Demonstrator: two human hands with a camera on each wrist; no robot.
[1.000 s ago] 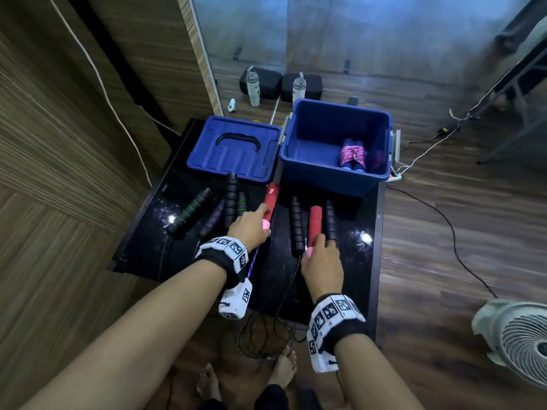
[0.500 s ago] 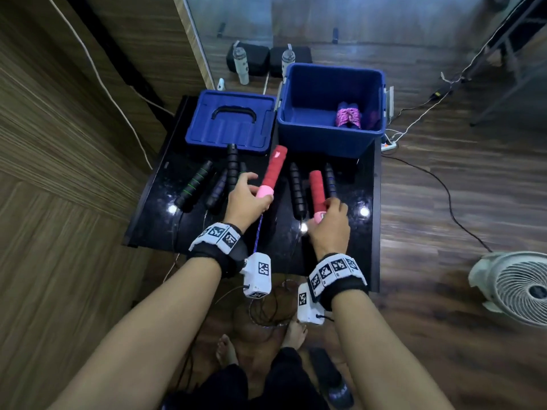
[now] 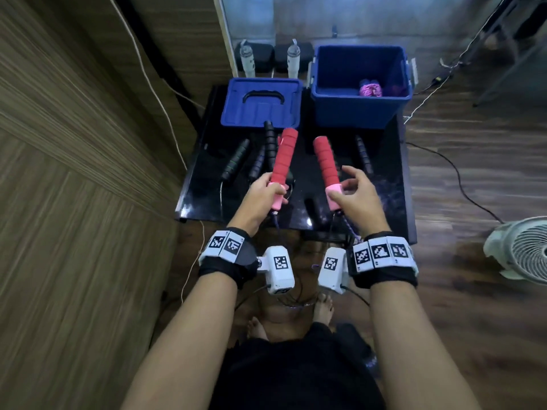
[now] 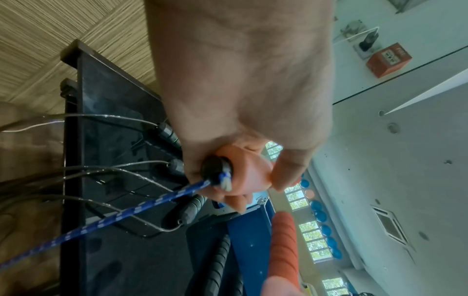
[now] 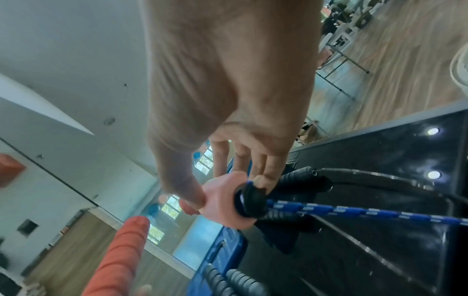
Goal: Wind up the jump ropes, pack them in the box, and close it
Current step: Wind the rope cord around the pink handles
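My left hand grips the pink end of one red jump-rope handle, lifted above the black table. My right hand pinches the pink end of the second red handle between thumb and little finger, its other fingers spread. A blue-and-white braided rope leaves each handle cap and hangs off the table's near edge. The open blue box stands at the far right with a wound pink rope inside. Its blue lid lies flat to the left.
Several black jump-rope handles lie on the table, some beside my left hand, one at the right. Their thin cords trail over the near edge to the floor. A white fan stands at the right, two bottles behind the table.
Both hands have lifted the red handles off the table and tilted them up toward each other. The camera has pulled back and higher.
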